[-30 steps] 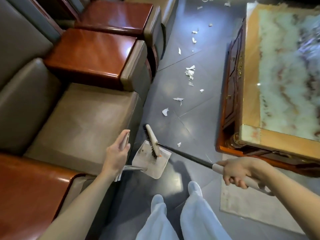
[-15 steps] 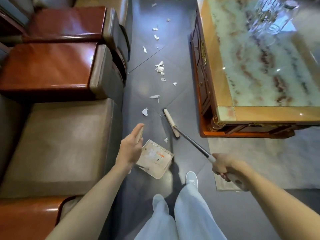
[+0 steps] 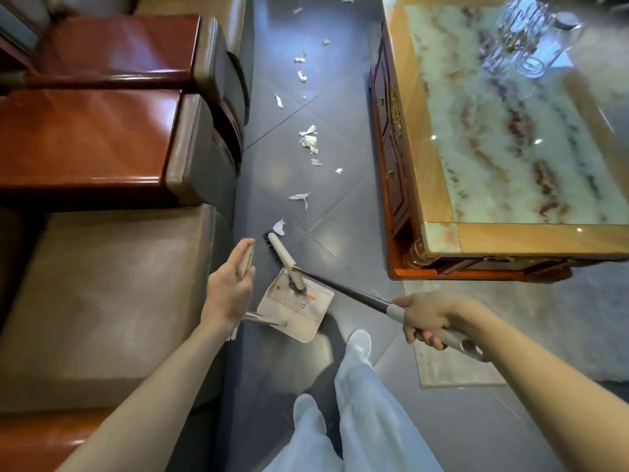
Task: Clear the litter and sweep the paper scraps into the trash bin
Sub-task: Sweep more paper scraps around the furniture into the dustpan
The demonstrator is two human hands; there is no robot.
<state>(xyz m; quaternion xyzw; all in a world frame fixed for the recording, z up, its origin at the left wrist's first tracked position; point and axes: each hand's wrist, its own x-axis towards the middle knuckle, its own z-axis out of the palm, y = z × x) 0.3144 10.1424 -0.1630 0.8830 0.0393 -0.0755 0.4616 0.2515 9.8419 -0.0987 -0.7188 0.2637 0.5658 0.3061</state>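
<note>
White paper scraps (image 3: 308,139) lie scattered along the dark tiled floor (image 3: 340,206) between the sofa and the table; the nearest scrap (image 3: 279,227) is just beyond the broom head. My left hand (image 3: 228,287) grips the upright beige handle of a light dustpan (image 3: 296,311), whose pan rests on the floor. My right hand (image 3: 429,318) grips the grey end of the broom's dark pole. The beige broom head (image 3: 284,258) lies with its near end and bristles over the dustpan's mouth.
Leather sofa seats (image 3: 112,301) with red-brown wooden armrests (image 3: 88,141) line the left. A marble-topped wooden coffee table (image 3: 439,240) carrying glassware (image 3: 531,46) stands at the right on a pale rug (image 3: 459,369). My white shoes (image 3: 360,342) stand behind the dustpan.
The broom head has been drawn back from the floor ahead onto the dustpan's mouth. The small scrap beside the pan is no longer seen. Both hands keep their holds.
</note>
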